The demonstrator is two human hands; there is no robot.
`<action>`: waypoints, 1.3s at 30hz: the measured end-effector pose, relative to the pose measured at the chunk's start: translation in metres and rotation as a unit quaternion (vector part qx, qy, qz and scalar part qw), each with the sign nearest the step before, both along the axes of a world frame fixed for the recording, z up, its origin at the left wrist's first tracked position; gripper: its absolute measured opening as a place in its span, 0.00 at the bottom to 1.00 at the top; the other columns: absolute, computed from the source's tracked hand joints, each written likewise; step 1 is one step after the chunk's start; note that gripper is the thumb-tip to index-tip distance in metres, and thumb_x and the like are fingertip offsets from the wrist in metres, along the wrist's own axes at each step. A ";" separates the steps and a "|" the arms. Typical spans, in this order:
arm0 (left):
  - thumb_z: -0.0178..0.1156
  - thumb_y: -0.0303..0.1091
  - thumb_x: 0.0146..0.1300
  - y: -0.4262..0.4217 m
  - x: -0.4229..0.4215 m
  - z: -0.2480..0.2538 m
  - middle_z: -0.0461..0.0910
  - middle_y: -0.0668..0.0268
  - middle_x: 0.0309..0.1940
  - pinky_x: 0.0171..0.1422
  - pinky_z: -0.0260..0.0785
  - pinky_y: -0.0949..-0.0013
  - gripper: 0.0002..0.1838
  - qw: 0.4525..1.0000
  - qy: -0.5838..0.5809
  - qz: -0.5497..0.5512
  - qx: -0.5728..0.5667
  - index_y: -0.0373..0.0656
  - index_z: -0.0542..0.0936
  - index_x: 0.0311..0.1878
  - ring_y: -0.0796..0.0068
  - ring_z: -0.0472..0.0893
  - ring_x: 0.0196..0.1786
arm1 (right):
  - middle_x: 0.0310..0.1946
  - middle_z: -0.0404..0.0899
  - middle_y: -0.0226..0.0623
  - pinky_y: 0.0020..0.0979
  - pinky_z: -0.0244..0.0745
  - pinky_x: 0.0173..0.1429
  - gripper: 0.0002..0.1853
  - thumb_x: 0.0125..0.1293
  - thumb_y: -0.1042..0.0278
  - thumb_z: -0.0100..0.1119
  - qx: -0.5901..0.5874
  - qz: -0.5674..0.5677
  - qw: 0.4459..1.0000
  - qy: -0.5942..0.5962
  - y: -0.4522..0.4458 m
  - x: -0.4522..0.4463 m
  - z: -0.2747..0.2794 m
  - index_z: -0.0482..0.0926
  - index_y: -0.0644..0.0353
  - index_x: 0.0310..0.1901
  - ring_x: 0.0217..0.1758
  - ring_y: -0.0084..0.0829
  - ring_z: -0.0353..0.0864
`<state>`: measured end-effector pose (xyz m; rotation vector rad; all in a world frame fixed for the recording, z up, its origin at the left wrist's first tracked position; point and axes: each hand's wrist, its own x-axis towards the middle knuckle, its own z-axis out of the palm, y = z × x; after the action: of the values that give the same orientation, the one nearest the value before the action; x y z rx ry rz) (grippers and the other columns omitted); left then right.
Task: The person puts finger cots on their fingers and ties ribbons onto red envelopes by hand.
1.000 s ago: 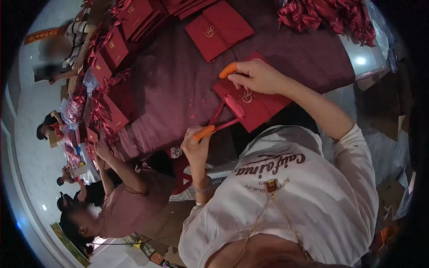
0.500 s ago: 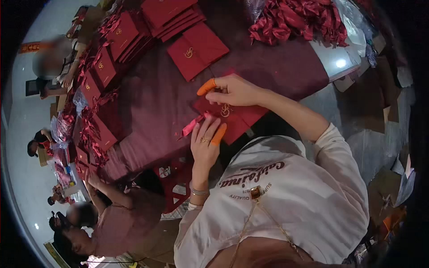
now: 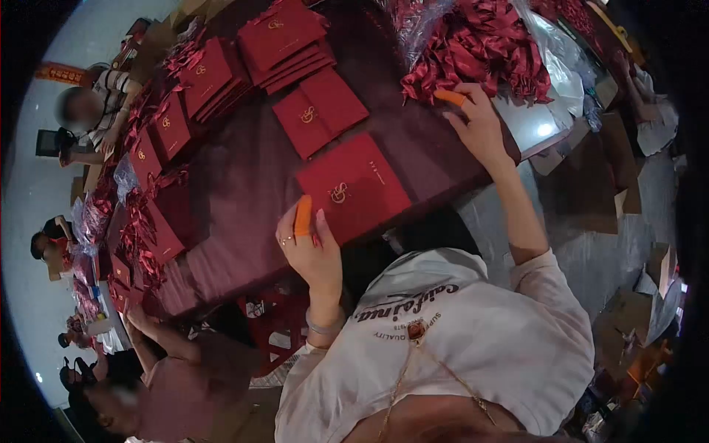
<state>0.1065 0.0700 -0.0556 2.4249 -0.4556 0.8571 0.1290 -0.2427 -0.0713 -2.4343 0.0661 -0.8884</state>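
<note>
A red card sleeve with a gold emblem (image 3: pixel 362 184) lies flat near the table's front edge. My left hand (image 3: pixel 310 247) is at its lower left corner, an orange cover on one finger, its fingers apart. At the back right, my right hand (image 3: pixel 473 122) reaches to a pile of dark red ribbons (image 3: pixel 480 52), fingers spread at the pile's edge and one in an orange cover. Nothing shows in its grasp. Just behind the near sleeve lies a second red sleeve (image 3: pixel 321 111).
Stacks of red sleeves (image 3: pixel 284 37) stand at the back, with more sleeves and ribbons along the left side of the cloth-covered table (image 3: pixel 236 177). A co-worker in a pink top (image 3: pixel 192 384) sits at the left. Cardboard (image 3: pixel 583 184) lies on the floor at the right.
My right hand has moved from the near sleeve to the ribbon pile. My left hand has shifted left. The near sleeve now shows a plain face, with the pink ribbon no longer visible on it.
</note>
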 end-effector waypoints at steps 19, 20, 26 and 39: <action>0.64 0.31 0.53 0.053 -0.017 -0.037 0.76 0.55 0.37 0.50 0.65 0.58 0.14 0.988 0.108 0.048 0.100 0.43 0.79 0.44 0.54 0.74 0.41 | 0.35 0.76 0.35 0.25 0.72 0.37 0.16 0.64 0.68 0.54 0.251 0.374 0.879 0.156 0.168 0.000 -0.018 0.70 0.60 0.53 0.36 0.28 0.78; 0.64 0.31 0.52 0.060 -0.014 -0.033 0.76 0.56 0.35 0.49 0.66 0.58 0.13 0.983 0.140 0.052 0.106 0.44 0.80 0.43 0.55 0.74 0.41 | 0.35 0.76 0.35 0.25 0.72 0.37 0.16 0.64 0.68 0.54 0.249 0.378 0.877 0.159 0.165 0.001 -0.014 0.70 0.60 0.53 0.36 0.28 0.78; 0.62 0.25 0.52 0.084 0.016 -0.021 0.77 0.59 0.38 0.48 0.67 0.59 0.15 0.980 0.024 0.196 0.037 0.42 0.79 0.46 0.56 0.75 0.44 | 0.38 0.74 0.32 0.21 0.70 0.43 0.09 0.61 0.79 0.54 0.376 0.408 0.810 0.190 0.158 0.004 -0.006 0.79 0.65 0.43 0.37 0.22 0.74; 0.65 0.28 0.53 0.012 -0.010 0.000 0.75 0.60 0.34 0.37 0.69 0.70 0.20 0.922 0.332 -0.009 -0.200 0.35 0.75 0.50 0.70 0.74 0.31 | 0.37 0.76 0.37 0.27 0.69 0.49 0.08 0.59 0.73 0.58 0.321 0.387 0.854 0.131 0.157 0.007 -0.008 0.77 0.64 0.40 0.42 0.30 0.76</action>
<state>0.0969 0.0819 -0.0558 2.1404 -0.0316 0.0642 0.1357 -0.0857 -0.0797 -1.6791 -0.4279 -0.1154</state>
